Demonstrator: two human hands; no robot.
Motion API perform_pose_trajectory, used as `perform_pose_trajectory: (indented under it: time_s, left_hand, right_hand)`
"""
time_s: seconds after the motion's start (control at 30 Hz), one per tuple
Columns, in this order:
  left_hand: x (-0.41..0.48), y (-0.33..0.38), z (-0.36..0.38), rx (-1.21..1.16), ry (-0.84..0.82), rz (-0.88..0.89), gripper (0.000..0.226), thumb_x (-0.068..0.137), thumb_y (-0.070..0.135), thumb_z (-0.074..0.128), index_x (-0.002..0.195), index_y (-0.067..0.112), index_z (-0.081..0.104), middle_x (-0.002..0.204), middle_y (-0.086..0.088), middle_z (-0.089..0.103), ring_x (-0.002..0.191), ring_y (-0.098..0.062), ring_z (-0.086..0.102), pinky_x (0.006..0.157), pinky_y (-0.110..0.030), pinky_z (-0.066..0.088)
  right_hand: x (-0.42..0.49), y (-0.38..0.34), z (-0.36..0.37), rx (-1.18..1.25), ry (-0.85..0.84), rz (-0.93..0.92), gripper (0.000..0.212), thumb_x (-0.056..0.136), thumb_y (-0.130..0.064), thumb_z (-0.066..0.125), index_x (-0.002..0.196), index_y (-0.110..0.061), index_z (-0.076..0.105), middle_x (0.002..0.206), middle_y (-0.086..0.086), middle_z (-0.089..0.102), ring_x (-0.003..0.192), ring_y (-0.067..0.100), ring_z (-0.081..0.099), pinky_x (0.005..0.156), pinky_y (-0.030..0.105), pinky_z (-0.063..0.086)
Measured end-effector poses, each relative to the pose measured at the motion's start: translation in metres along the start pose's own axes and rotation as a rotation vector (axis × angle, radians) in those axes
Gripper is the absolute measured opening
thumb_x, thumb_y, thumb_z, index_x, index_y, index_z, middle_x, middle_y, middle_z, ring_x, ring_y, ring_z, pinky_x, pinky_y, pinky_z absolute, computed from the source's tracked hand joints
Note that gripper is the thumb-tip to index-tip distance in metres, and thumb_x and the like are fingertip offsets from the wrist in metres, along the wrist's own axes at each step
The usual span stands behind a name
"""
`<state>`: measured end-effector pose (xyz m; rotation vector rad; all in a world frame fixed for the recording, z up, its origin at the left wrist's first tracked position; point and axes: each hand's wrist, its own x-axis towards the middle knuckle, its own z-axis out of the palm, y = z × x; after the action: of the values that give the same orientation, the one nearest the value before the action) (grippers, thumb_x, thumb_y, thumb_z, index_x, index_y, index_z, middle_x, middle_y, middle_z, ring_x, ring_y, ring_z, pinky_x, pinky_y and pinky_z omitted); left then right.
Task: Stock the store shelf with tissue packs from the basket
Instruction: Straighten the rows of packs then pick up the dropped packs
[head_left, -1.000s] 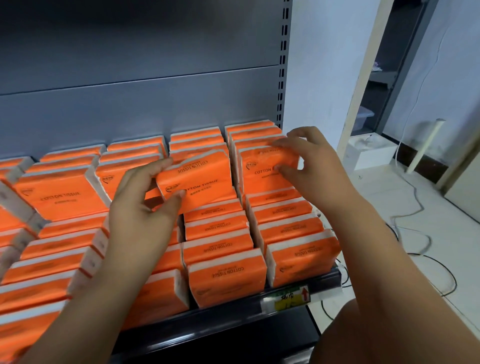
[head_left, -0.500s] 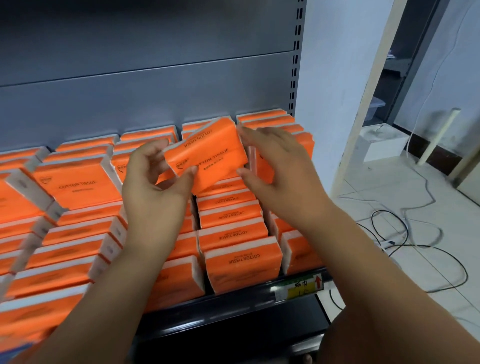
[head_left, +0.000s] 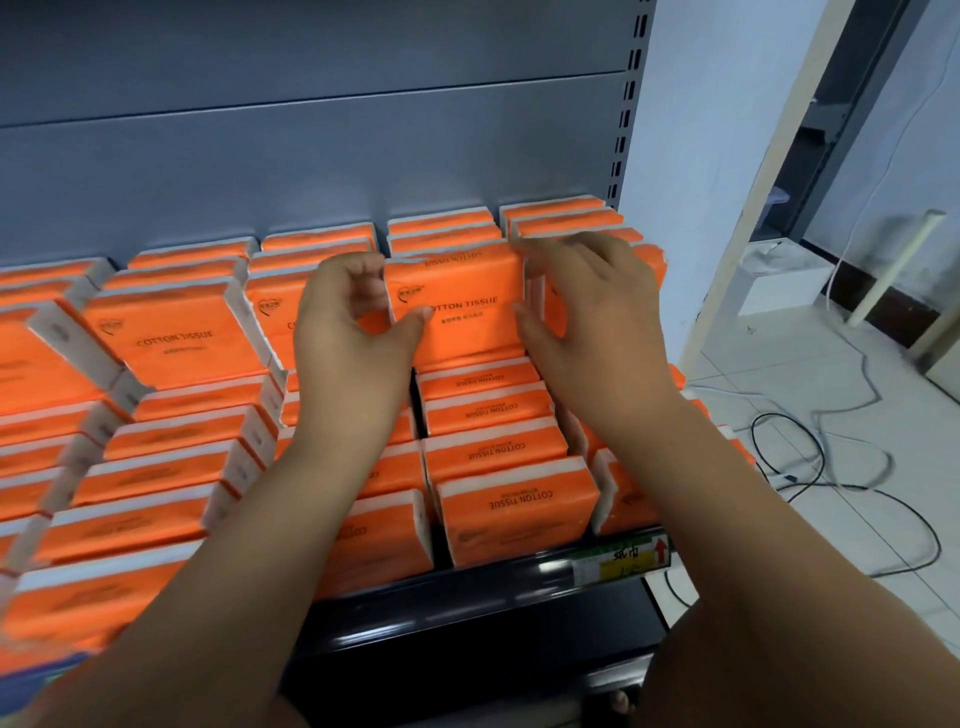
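Note:
An orange tissue pack (head_left: 457, 306) marked COTTON TISSUE stands upright, face toward me, on top of the second row from the right. My left hand (head_left: 353, 343) holds its left edge, thumb on the front face and fingers curled over the top corner. My right hand (head_left: 587, 322) holds its right edge, fingers over the top right corner. The grey shelf (head_left: 467, 597) is packed with rows of the same orange packs (head_left: 498, 452), and another upright pack (head_left: 171, 338) stands further left. No basket can be made out.
A yellow price label (head_left: 623, 558) sits on the shelf's dark front rail. The slotted upright post (head_left: 626, 104) bounds the shelf on the right. Black cables (head_left: 831, 467), a white box (head_left: 779, 275) and a white pipe (head_left: 893, 265) lie on the tiled floor to the right. Something blue and blurred (head_left: 41, 670) shows at bottom left.
The pack went from tilted in the air to upright and square on the row. My right hand left the rightmost row and came onto the pack's right edge.

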<state>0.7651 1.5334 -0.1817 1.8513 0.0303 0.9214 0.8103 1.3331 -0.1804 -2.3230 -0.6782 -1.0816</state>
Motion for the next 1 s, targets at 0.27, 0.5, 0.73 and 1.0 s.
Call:
perform_pose_trajectory:
  time_s: [0.27,0.5,0.73,1.0]
  left_hand:
    - [-0.002,-0.003,0.007,0.106,-0.08,0.044,0.049,0.082,0.001,0.075,0.112,0.035,0.057,0.099,0.014,0.061,0.095,-0.009,0.062,0.087,-0.025,0.052]
    - [0.0,-0.006,0.009,0.184,-0.081,0.072,0.044,0.083,0.003,0.074,0.12,0.025,0.065,0.111,0.004,0.063,0.101,-0.014,0.062,0.093,-0.028,0.051]
    - [-0.005,0.0,0.005,0.341,-0.171,0.09,0.049,0.092,0.023,0.067,0.14,0.015,0.056,0.127,-0.005,0.062,0.12,-0.019,0.055,0.104,-0.037,0.046]
    - [-0.044,0.036,0.003,0.702,-0.242,0.265,0.07,0.102,0.05,0.04,0.159,0.013,0.03,0.162,-0.012,0.036,0.152,-0.034,0.028,0.125,-0.048,0.023]
  right_hand:
    - [0.001,0.005,0.006,-0.102,0.026,-0.045,0.039,0.08,-0.02,0.072,0.119,-0.015,0.073,0.115,0.003,0.075,0.119,0.037,0.06,0.094,0.051,0.048]
    - [0.006,0.005,0.007,-0.137,0.007,-0.064,0.038,0.079,-0.018,0.072,0.117,-0.015,0.074,0.116,0.003,0.074,0.12,0.038,0.059,0.093,0.051,0.049]
    - [0.004,-0.003,0.004,-0.092,-0.047,-0.059,0.039,0.094,-0.031,0.06,0.125,-0.009,0.069,0.131,0.01,0.065,0.13,0.034,0.054,0.11,0.046,0.041]
    - [-0.018,-0.026,-0.018,0.015,-0.162,0.11,0.061,0.106,-0.047,0.039,0.153,-0.009,0.045,0.158,0.012,0.044,0.15,0.028,0.035,0.122,0.044,0.028]
